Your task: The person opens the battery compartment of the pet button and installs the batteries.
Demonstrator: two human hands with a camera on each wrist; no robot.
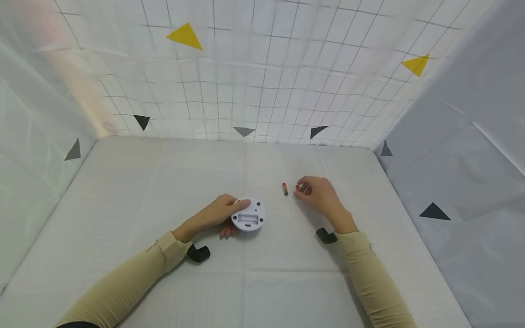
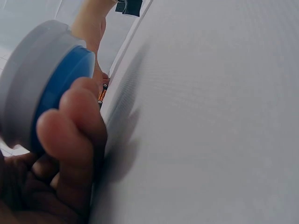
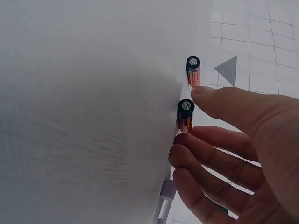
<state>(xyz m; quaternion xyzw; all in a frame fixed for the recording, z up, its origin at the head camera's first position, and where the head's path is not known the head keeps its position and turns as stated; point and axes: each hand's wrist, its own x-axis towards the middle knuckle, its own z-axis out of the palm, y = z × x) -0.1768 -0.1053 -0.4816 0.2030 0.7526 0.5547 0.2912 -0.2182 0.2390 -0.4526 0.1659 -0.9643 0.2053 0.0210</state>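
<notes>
My left hand (image 1: 224, 210) grips a round white device (image 1: 257, 212), thumb on its upturned back, fingers beneath. That back shows speaker holes, dark round feet and an uncovered battery compartment (image 1: 248, 219). In the left wrist view, curled fingers (image 2: 77, 107) lie against the blue side (image 2: 60, 81) of the device. My right hand (image 1: 317, 193) is at a small red-ended battery (image 1: 297, 187), thumb and fingers on either side with a gap showing. A second battery (image 1: 285, 189) lies just left of it. The right wrist view shows both battery ends, the nearer one (image 3: 185, 115) by the fingertips.
A white covering lies over the table (image 1: 197, 291). Behind it stands a white gridded curtain (image 1: 246, 100) with yellow, grey and black triangles. Pale sheets (image 1: 459, 150) close off the sides. Black wrist mounts (image 1: 198, 253) stick out beside both cuffs.
</notes>
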